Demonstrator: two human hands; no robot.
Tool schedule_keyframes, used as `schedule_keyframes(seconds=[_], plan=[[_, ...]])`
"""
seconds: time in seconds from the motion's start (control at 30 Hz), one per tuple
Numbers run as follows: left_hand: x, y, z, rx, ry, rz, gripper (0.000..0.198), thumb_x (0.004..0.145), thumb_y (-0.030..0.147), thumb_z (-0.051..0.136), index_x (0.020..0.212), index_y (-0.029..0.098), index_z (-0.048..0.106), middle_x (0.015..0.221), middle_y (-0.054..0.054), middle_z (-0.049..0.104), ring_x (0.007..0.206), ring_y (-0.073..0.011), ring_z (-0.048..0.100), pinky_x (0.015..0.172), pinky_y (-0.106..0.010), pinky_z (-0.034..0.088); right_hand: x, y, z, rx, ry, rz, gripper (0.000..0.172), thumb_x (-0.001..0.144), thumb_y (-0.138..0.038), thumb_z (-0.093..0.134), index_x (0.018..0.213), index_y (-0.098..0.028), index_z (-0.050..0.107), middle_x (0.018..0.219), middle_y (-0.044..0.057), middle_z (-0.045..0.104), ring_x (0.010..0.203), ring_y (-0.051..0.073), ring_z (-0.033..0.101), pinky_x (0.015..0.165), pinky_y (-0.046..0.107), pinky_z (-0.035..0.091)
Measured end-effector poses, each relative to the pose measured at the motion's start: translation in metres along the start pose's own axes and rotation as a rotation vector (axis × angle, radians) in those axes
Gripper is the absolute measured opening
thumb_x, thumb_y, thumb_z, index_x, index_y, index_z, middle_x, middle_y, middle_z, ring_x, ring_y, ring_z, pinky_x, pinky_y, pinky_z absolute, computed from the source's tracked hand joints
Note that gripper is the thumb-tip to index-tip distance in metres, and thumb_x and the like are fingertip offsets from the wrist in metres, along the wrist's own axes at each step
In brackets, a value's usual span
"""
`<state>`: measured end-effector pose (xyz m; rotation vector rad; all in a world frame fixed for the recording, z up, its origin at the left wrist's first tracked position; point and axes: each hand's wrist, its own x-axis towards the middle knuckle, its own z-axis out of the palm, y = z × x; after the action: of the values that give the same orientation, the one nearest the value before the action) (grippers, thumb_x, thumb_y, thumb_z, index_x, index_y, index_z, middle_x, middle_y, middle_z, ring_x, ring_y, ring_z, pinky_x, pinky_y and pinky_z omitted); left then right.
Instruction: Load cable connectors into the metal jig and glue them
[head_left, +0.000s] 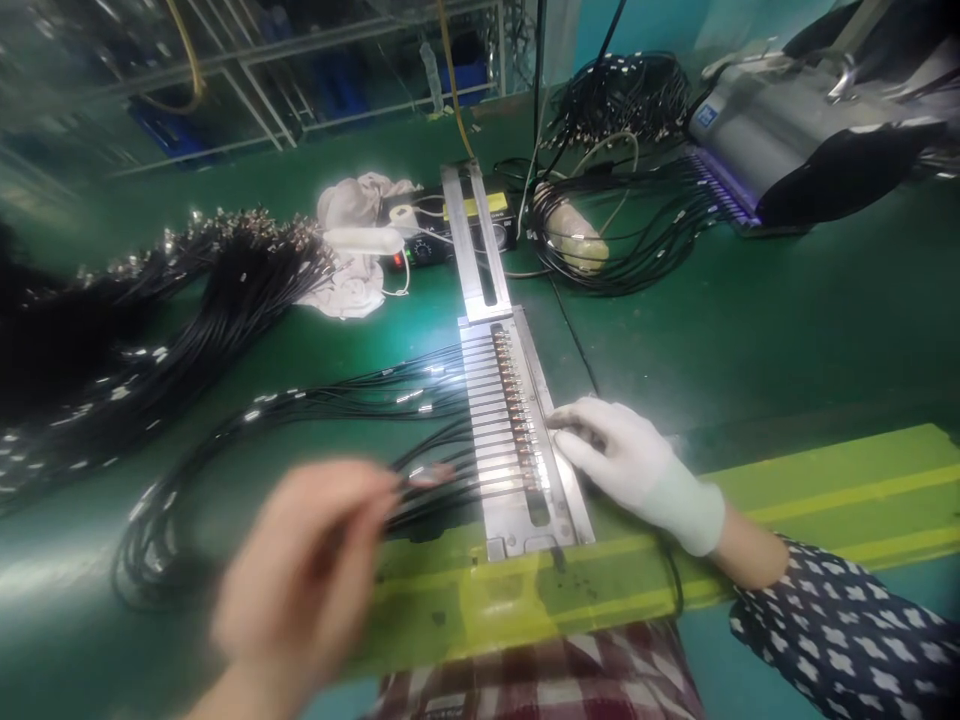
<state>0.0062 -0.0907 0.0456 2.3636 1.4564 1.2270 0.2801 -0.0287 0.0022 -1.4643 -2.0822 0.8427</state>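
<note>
A metal fixture (pixel 551 480) lies on the green bench, with a row of small metal connectors (pixel 514 400) in its slot. Thin black cables (pixel 360 385) run from them out to the left and curve round. My left hand (pixel 315 550), bare and blurred, is just left of the fixture by the nearer cables; thumb and forefinger are pressed together, and what lies between them is too blurred to make out. My right hand (pixel 626 455), in a white glove, rests at the fixture's right edge, its fingertips bent against the metal and the fingers slightly apart.
A large heap of black cables (pixel 217 300) lies on the left. Behind the fixture are a white cloth (pixel 352 290), a black control box (pixel 424 245) and a metal rail (pixel 469 240). A grey machine with violet light (pixel 780 140) stands at back right. Yellow-green edging (pixel 825 480) runs along the front.
</note>
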Motion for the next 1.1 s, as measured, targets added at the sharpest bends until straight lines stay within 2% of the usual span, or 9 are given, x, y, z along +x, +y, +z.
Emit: schedule_keyframes(seconds=[0.07,0.1,0.17,0.23,0.33,0.6,0.9,1.1], plan=[[0.004,0.008,0.018,-0.019,-0.288,0.183,0.03,0.09,-0.001,0.047,0.111,0.016,0.061,0.098,-0.006,0.064,0.088,-0.0151,0.062,0.076,-0.025,0.053,0.0,0.001,0.001,0.002,0.012,-0.007,0.018,0.095,-0.025,0.052,0.103,-0.022,0.067,0.095,0.003,0.072,0.083,0.02,0.066,0.077,0.037,0.049],[0.004,0.009,0.028,-0.032,-0.388,0.247,0.033,0.091,-0.001,0.042,0.114,0.014,0.061,0.096,-0.007,0.064,0.085,-0.0157,0.062,0.073,-0.026,0.054,0.0,0.002,0.001,0.005,0.018,-0.013,0.017,0.095,-0.024,0.052,0.103,-0.022,0.067,0.095,0.003,0.072,0.083,0.02,0.066,0.077,0.037,0.048],[-0.001,0.007,0.044,-0.02,-0.48,0.279,0.036,0.092,-0.001,0.037,0.117,0.013,0.059,0.095,-0.009,0.065,0.083,-0.0169,0.062,0.071,-0.027,0.055,0.0,0.003,0.002,0.013,0.023,-0.022,0.017,0.096,-0.023,0.051,0.103,-0.021,0.067,0.095,0.003,0.072,0.084,0.02,0.066,0.078,0.037,0.048],[-0.007,0.001,0.051,0.026,-0.491,0.267,0.036,0.093,0.0,0.036,0.118,0.012,0.059,0.097,-0.01,0.065,0.085,-0.018,0.063,0.071,-0.028,0.056,0.0,0.004,0.002,0.025,0.023,-0.028,0.017,0.096,-0.024,0.052,0.103,-0.021,0.067,0.095,0.003,0.072,0.085,0.02,0.065,0.078,0.036,0.047],[-0.011,-0.005,0.05,0.078,-0.493,0.29,0.033,0.095,0.002,0.036,0.117,0.011,0.06,0.096,-0.01,0.065,0.085,-0.019,0.064,0.071,-0.029,0.057,0.0,0.005,0.003,0.036,0.032,-0.031,0.016,0.096,-0.024,0.053,0.102,-0.021,0.067,0.093,0.002,0.071,0.084,0.019,0.064,0.077,0.035,0.046],[-0.001,-0.003,0.049,0.109,-0.501,0.422,0.037,0.098,0.006,0.03,0.116,0.007,0.062,0.096,-0.012,0.068,0.085,-0.0204,0.065,0.076,-0.033,0.058,0.001,0.005,0.004,0.019,0.051,-0.042,0.015,0.094,-0.021,0.055,0.101,-0.022,0.068,0.092,0.002,0.072,0.082,0.019,0.064,0.077,0.034,0.045],[-0.01,-0.017,0.053,0.047,-0.507,0.37,0.036,0.099,0.008,0.032,0.122,0.009,0.059,0.107,-0.012,0.068,0.099,-0.0182,0.065,0.088,-0.028,0.057,0.003,0.005,0.003,0.025,0.03,-0.028,0.013,0.095,-0.022,0.054,0.099,-0.022,0.067,0.09,0.001,0.071,0.082,0.018,0.064,0.076,0.034,0.045],[-0.013,-0.018,0.05,0.056,-0.55,0.435,0.042,0.101,0.01,0.025,0.127,0.008,0.058,0.109,-0.013,0.067,0.102,-0.0211,0.062,0.094,-0.033,0.055,0.003,0.004,0.001,0.045,-0.004,-0.014,0.014,0.096,-0.023,0.052,0.096,-0.022,0.066,0.089,0.001,0.07,0.084,0.019,0.063,0.076,0.034,0.044]])
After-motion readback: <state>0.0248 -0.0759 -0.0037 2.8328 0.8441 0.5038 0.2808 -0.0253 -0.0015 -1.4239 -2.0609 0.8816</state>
